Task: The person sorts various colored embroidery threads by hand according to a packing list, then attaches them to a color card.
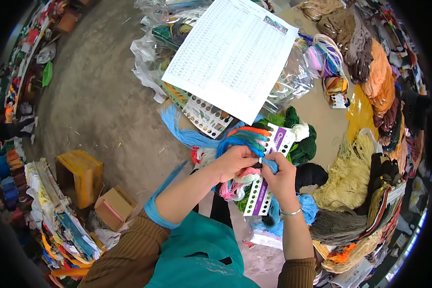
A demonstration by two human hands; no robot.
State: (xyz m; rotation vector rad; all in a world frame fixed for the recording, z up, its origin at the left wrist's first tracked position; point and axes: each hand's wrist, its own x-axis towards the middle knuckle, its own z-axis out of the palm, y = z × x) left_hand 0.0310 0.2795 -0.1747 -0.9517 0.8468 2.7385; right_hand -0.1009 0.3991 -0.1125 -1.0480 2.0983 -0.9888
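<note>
A white card with a purple band and rows of holes (263,196) lies under both hands, with coloured thread looped through it. My left hand (238,162) pinches thread at the card's left edge, beside blue, orange and teal strands (245,138). My right hand (279,174) is closed on a light blue thread bundle (270,165) over the card, its fingertips close to the left ones. A light blue skein (161,204) hangs round my left forearm. Pink and white threads (240,185) lie just below my left hand.
A printed sheet (230,57) covers plastic bags at the top. Green (305,149), black (311,175) and cream (345,180) yarn lies to the right, with brown and orange hanks beyond. A yellow crate (80,175) and cardboard box (115,208) stand at lower left.
</note>
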